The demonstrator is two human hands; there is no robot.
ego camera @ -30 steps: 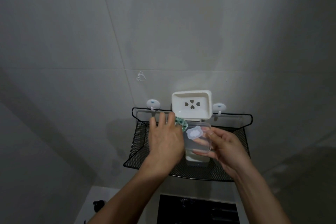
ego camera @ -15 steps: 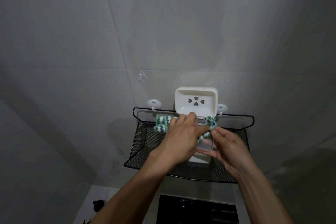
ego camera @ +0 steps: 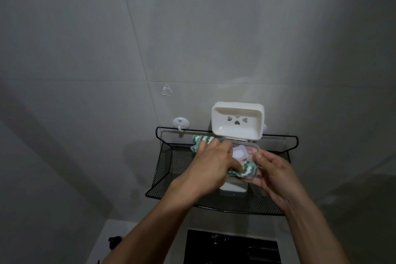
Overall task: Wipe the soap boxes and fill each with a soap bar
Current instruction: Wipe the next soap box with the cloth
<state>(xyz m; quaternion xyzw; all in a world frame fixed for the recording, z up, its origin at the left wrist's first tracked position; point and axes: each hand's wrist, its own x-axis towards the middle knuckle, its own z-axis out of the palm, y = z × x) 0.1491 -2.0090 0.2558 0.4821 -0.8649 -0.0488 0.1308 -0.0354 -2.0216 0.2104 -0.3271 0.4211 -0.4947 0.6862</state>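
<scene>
Head view, looking down along both forearms at a grey tiled wall (ego camera: 85, 49). Mounted there, a black mesh wire shelf (ego camera: 171, 169) with a raised rail along its back. Above that rail, a white soap box (ego camera: 237, 121) tipped open side toward the camera, empty, with heart-shaped drain holes in its floor. Below and in front of it, held over the shelf, a clear soap box (ego camera: 248, 157) with a pale cloud-shaped patch showing on it. Right hand (ego camera: 276, 174) cupped round the clear box from the right, thumb along its near edge, fingers curled under. Left hand (ego camera: 211, 169) closed on a green-and-white striped cloth (ego camera: 246, 170), fingers pushing one end of it against the clear box; the cloth's other end sticking out past the knuckles at upper left, near the rail. Hands close together, meeting at the box. Under the clear box, resting on the mesh, another white piece (ego camera: 233, 188), possibly a second box or a lid, too covered by the hands to tell. To the left of the white box, a round white wall hook (ego camera: 181, 123). At the bottom, a dark rectangular surface (ego camera: 231, 248) and a pale ledge (ego camera: 120, 233) with a small black object (ego camera: 114, 242), too dim to identify.
</scene>
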